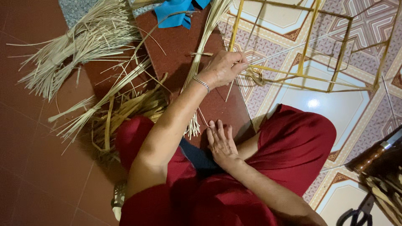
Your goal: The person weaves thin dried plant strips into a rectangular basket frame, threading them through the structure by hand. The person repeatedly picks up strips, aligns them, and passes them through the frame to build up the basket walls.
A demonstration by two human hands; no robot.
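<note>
Floor: red tiles meeting patterned ones. Our left hand [226,67] had its fingers pinched on a straw strand [274,70] at the yellow woven frame [331,50]; our right hand [221,142] lay flat, released, beside the straw bundle [201,62]. We judged steady tension best.

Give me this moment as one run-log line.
left hand: pinching yellow strips at frame | right hand: flat on floor, empty | straw bundle between hands
</note>
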